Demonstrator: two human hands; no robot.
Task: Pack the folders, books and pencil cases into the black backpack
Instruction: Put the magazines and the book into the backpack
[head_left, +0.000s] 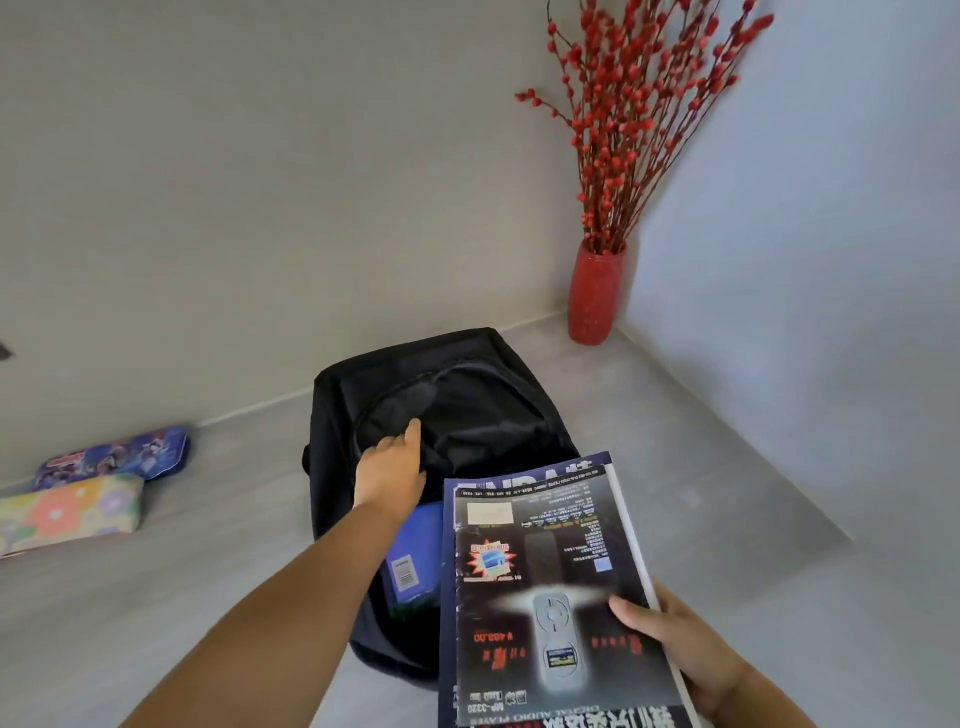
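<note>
The black backpack (467, 395) lies on the grey floor in the middle, its main compartment unzipped. My left hand (390, 473) grips the edge of its flap and holds the opening apart. A blue folder (415, 551) shows inside the opening. My right hand (685, 649) holds a stack of dark magazine-like books (550, 587) by their right edge, over the backpack's near right side. Two pencil cases lie at the left by the wall: a blue printed pencil case (119, 457) and, nearer, a flowered pastel pencil case (67, 514).
A red vase (595, 296) with tall red berry branches stands in the corner behind the backpack, to the right. Walls close the space behind and on the right. Grey floor (727, 467) stretches around the bag.
</note>
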